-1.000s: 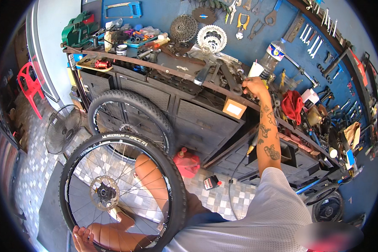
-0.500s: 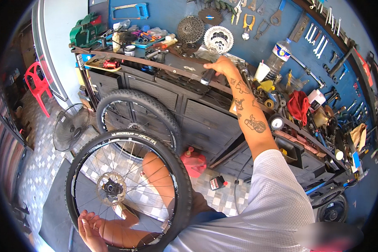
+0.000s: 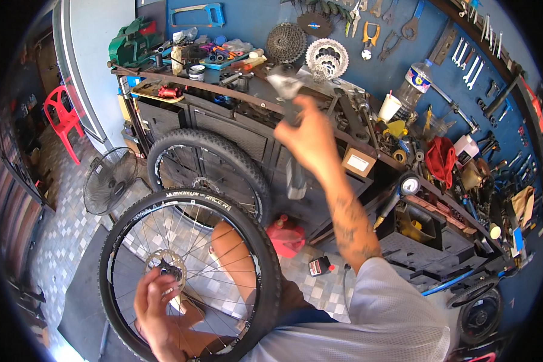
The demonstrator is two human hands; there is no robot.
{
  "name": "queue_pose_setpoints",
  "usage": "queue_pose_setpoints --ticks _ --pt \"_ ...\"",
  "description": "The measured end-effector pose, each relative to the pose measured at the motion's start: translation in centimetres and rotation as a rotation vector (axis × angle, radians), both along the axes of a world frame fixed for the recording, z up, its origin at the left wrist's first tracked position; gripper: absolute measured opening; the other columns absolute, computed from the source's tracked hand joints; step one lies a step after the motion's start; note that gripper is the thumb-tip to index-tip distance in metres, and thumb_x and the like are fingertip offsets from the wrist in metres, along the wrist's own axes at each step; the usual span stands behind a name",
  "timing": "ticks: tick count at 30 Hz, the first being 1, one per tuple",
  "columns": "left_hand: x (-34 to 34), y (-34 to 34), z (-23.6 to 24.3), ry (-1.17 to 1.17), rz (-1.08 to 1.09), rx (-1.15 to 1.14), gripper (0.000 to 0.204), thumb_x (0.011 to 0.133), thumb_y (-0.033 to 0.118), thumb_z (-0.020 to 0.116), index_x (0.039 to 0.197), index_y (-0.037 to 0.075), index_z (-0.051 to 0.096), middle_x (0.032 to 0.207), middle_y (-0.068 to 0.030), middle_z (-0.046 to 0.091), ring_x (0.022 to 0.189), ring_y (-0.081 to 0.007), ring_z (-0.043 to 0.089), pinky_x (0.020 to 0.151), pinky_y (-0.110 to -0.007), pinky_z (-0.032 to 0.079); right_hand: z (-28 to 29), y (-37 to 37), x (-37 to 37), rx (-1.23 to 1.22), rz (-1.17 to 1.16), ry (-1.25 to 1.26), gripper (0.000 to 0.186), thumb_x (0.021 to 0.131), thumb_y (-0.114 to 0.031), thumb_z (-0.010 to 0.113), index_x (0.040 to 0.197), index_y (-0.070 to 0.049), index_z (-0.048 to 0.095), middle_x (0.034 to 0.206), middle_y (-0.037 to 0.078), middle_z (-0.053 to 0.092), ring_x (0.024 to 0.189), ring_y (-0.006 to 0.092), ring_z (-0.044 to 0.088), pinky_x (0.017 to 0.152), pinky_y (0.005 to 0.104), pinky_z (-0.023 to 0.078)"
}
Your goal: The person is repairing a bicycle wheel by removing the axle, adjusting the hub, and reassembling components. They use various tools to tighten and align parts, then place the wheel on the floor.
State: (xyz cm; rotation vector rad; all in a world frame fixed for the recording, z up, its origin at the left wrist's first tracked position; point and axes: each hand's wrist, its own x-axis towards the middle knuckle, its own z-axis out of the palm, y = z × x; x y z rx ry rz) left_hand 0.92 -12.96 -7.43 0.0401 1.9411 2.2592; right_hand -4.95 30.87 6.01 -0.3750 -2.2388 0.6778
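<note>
A bicycle wheel (image 3: 270, 271) with a knobbly tyre stands tilted before my bent legs. My left hand (image 3: 154, 311) is at its near side, beside the hub (image 3: 170, 269) and brake disc (image 3: 151, 260). Its fingers are curled together, and whatever they may hold is too small to make out. Above the wheel and to the right, my right hand (image 3: 308, 136) grips a dark-handled tool (image 3: 295, 180) in front of the workbench. The tool's metal head points up and is smeared by motion, so its exact kind is unclear.
A second wheel (image 3: 256, 181) leans against the drawers behind. The bench (image 3: 223, 84) carries a green vise (image 3: 130, 45), jars and loose tools; cassettes (image 3: 327, 58) and wrenches hang above. A fan (image 3: 110, 181) stands left; a red container (image 3: 285, 236) and black bottle (image 3: 321, 266) are on the floor.
My right hand has lifted the tool off the bench and drawn it back toward me. My left hand has risen from the wheel's lower left toward the hub. The view has shifted slightly.
</note>
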Motion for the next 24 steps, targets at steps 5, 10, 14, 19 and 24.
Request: queue_pose_setpoints --ticks 5,10,14,19,24 --pt "-1.9 10.1 0.9 -0.068 -0.259 0.517 0.063 0.114 0.044 0.053 0.155 -0.004 0.048 0.13 -0.0191 0.068 0.123 -0.0244 0.066 0.105 -0.04 0.052 -8.3 -15.3 6.1 -0.202 0.567 -0.223 0.071 0.084 -0.022 0.084 0.146 -0.007 0.053 0.101 0.017 0.076 0.089 0.0326 0.076 0.08 0.0446 0.059" --pt "-2.0 9.8 -1.7 -0.215 0.231 0.419 0.029 0.116 0.031 0.049 0.111 0.004 0.058 0.085 -0.0094 0.067 0.075 -0.0203 0.067 0.063 -0.033 0.057 -16.1 -18.1 6.6 -0.569 0.712 -0.22 0.048 0.09 -0.03 0.087 0.12 -0.002 0.062 0.093 0.012 0.068 0.078 0.0272 0.066 0.077 0.0359 0.054" --pt "-1.7 5.8 -3.0 -0.402 0.2 0.457 0.029 0.116 0.035 0.045 0.109 0.008 0.054 0.071 -0.0049 0.051 0.048 -0.0142 0.047 0.043 -0.032 0.043 -20.6 -9.9 1.6 -1.122 0.639 -0.526 0.02 0.099 -0.017 0.067 0.111 -0.002 0.063 0.097 0.011 0.07 0.09 0.0152 0.065 0.083 0.0285 0.053" --pt "-0.3 5.6 -2.3 -0.472 -0.16 0.233 0.028 0.115 0.033 0.047 0.102 0.009 0.049 0.071 -0.0041 0.051 0.045 -0.0136 0.047 0.04 -0.031 0.043 -19.4 -9.2 -0.9 -1.432 0.811 -0.344 0.044 0.102 0.005 0.059 0.146 0.005 0.056 0.115 0.012 0.069 0.112 0.0243 0.072 0.104 0.0361 0.057" --pt "0.8 6.6 -1.2 -0.504 -0.381 0.184 0.036 0.115 0.039 0.049 0.104 0.005 0.054 0.065 -0.0015 0.048 0.044 -0.0104 0.042 0.04 -0.027 0.039 -14.8 -12.3 -0.2 -1.02 1.105 -0.461 0.06 0.096 0.006 0.074 0.153 0.003 0.054 0.134 0.012 0.069 0.124 0.0233 0.07 0.099 0.0321 0.06"
